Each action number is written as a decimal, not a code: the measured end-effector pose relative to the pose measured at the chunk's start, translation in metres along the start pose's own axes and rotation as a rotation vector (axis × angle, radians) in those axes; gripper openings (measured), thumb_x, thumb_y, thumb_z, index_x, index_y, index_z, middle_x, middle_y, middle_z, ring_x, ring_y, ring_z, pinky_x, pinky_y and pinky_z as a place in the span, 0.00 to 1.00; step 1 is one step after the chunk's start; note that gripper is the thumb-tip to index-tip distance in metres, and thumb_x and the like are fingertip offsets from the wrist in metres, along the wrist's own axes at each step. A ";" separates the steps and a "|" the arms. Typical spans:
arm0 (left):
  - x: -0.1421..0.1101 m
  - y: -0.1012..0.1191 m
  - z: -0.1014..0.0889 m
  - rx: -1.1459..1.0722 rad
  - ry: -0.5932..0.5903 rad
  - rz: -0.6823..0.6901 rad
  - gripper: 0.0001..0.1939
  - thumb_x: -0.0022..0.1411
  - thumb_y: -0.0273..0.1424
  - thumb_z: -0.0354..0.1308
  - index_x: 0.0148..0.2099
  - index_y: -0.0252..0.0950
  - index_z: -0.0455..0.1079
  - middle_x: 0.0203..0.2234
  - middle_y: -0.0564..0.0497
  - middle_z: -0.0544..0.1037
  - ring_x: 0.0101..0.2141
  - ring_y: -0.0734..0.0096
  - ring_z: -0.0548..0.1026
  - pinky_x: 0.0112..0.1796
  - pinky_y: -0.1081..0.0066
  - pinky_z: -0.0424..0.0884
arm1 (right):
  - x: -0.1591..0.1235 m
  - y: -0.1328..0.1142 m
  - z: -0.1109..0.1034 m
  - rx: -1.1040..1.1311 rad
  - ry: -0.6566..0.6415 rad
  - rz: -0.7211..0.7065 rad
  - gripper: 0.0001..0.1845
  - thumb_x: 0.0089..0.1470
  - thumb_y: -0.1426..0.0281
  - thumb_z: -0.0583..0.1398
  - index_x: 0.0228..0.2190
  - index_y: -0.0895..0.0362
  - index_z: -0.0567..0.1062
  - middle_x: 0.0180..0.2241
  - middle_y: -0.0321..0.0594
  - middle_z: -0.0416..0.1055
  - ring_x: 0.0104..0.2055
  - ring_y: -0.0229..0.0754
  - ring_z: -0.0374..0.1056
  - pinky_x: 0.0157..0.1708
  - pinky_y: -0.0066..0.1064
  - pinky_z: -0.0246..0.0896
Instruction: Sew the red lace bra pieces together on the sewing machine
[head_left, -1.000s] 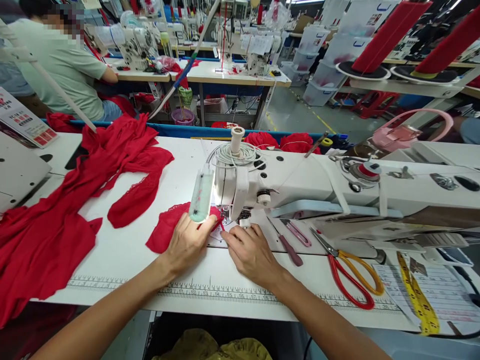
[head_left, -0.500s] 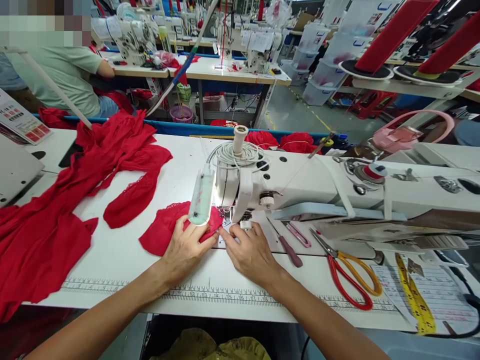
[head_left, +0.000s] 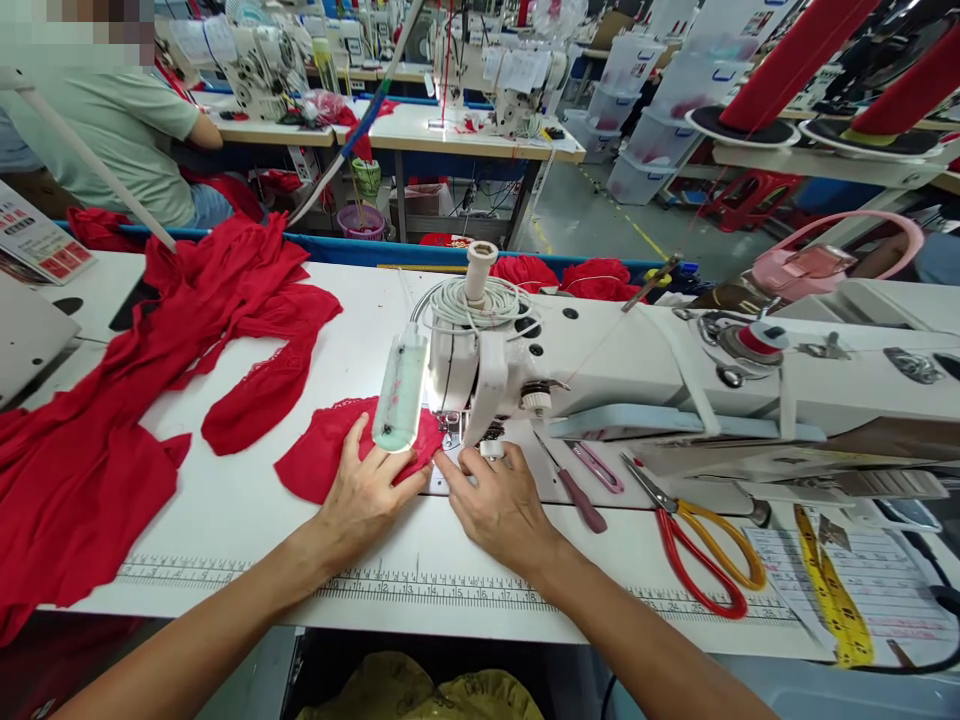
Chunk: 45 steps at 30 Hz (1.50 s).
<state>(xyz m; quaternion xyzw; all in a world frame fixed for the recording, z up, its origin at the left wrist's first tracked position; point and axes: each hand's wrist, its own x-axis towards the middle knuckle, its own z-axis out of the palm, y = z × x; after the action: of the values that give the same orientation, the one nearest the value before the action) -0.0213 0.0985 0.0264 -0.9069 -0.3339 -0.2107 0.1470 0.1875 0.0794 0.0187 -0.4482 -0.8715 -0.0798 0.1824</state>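
Observation:
A red fabric piece [head_left: 315, 455] with a scalloped upper edge lies flat on the table, its right end at the presser foot [head_left: 450, 425] of a white sewing machine [head_left: 600, 350]. My left hand [head_left: 367, 495] rests on this fabric with fingers spread; some fingertips are hidden behind a pale green translucent plate [head_left: 397, 395]. Just right of it, my right hand [head_left: 499, 500] lies on the machine bed, fingers bent and apart. One fingertip of it touches the fabric's right edge, close to my left thumb.
A large heap of red garments [head_left: 225, 280] covers the table's left side. Right of my hands lie an awl [head_left: 581, 500], pink-handled snips [head_left: 596, 468], scissors [head_left: 709, 555] and a yellow tape measure [head_left: 832, 600] on papers. A co-worker [head_left: 112, 140] sits at the back left.
The camera view has shifted slightly. Both hands stay at nearly the same place by the presser foot, and the red fabric shows only a very small shift.

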 end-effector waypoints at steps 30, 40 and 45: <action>-0.004 -0.001 0.003 -0.102 -0.067 -0.023 0.17 0.66 0.17 0.46 0.46 0.35 0.74 0.34 0.49 0.79 0.33 0.64 0.72 0.55 0.32 0.59 | -0.007 0.000 -0.004 0.064 -0.014 0.037 0.18 0.64 0.74 0.55 0.53 0.55 0.74 0.30 0.37 0.65 0.32 0.42 0.57 0.43 0.40 0.47; 0.017 0.002 -0.012 -0.147 -0.062 -0.144 0.16 0.66 0.18 0.46 0.46 0.36 0.72 0.30 0.49 0.75 0.34 0.64 0.71 0.46 0.55 0.70 | -0.008 -0.002 -0.004 0.038 -0.005 0.026 0.16 0.62 0.74 0.57 0.51 0.57 0.75 0.31 0.38 0.65 0.34 0.43 0.57 0.44 0.39 0.48; 0.008 0.011 -0.004 -0.112 -0.134 -0.073 0.15 0.65 0.15 0.44 0.39 0.33 0.70 0.26 0.52 0.70 0.29 0.67 0.67 0.49 0.53 0.66 | -0.010 -0.004 -0.006 0.049 0.003 0.007 0.14 0.63 0.73 0.56 0.49 0.57 0.76 0.30 0.38 0.65 0.33 0.42 0.56 0.44 0.38 0.49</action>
<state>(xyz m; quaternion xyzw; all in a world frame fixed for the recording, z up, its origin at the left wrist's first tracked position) -0.0093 0.0929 0.0326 -0.9130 -0.3635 -0.1731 0.0658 0.1915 0.0676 0.0206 -0.4464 -0.8714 -0.0586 0.1948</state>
